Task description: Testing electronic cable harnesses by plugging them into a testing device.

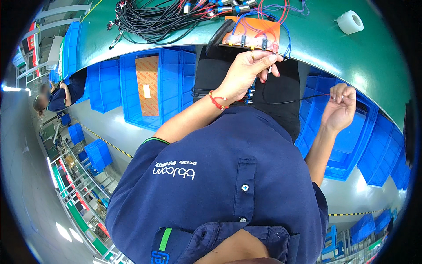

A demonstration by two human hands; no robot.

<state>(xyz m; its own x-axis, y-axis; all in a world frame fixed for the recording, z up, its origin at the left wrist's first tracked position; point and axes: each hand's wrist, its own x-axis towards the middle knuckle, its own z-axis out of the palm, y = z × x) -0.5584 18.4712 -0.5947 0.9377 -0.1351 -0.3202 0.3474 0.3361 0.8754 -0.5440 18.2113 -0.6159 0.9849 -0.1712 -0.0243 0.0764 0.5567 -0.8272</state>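
Note:
My left hand (246,72) is at the table's front edge, just below an orange board (259,26). Its thumb and fingers are pinched together, and a small whitish tip shows beneath them; what they hold is too small to name. Red and blue wires, black parts and a whitish coating sit on the board, with a thick black curved piece (220,38) beside it. Off to the right, my right hand (340,108) has its fingers closed on the reddish end of a thin black cable (295,101). That cable runs back across my lap, where several blue-banded pieces (250,93) lie.
On the green table (307,37) lie a bundle of black cables (151,20), several silver-and-blue connectors (224,9) and a white roll (350,22). Blue bins (103,86) stand below the table on both sides. Another person (61,94) works at far left.

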